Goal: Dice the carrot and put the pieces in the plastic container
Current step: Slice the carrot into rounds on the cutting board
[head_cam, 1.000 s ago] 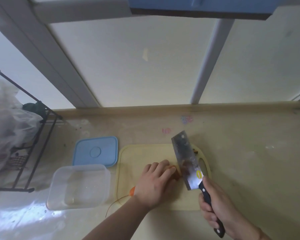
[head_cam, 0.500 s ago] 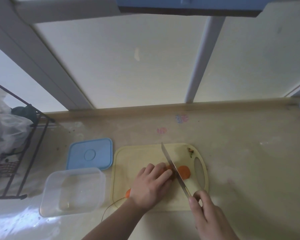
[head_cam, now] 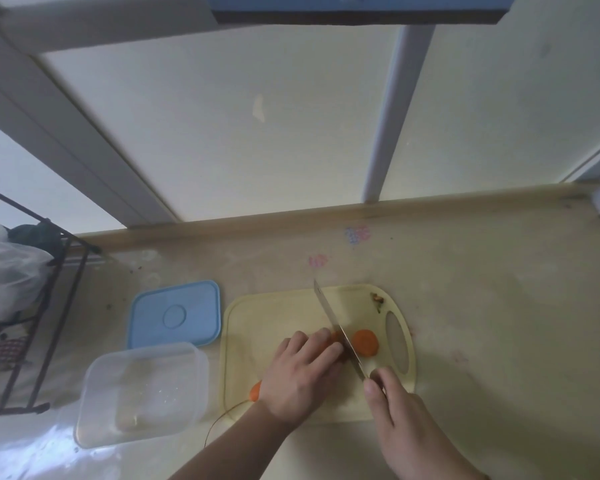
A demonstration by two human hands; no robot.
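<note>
Since a second ago the cleaver (head_cam: pixel 338 332) has turned from showing its broad flat face to standing edge-down on the cutting board (head_cam: pixel 257 327), and one round carrot slice (head_cam: pixel 365 342) now lies on the board just right of the blade; half a second ago it already lay there, and little has shifted since. The right hand (head_cam: pixel 400 414) grips the handle, fingers curled round it, thumb along the top near where the blade begins. The handle itself is hidden under that hand.

Left of the blade, the left hand (head_cam: pixel 300 375) presses down on the carrot (head_cam: pixel 256 390), fingers bent and close together, fingertips right against the blade's side. Most of the carrot is hidden beneath that hand; its orange tip shows at the wrist side, with a thin root trailing off the board's near edge, and a bit of orange shows between the fingertips and the knife.

Left of the left hand sits the plastic container (head_cam: pixel 142 393), clear and holding no carrot pieces. Beyond it, touching or just beside its far rim, lies the blue lid (head_cam: pixel 174 315). Farther left stands a black wire rack (head_cam: pixel 39 327).
</note>
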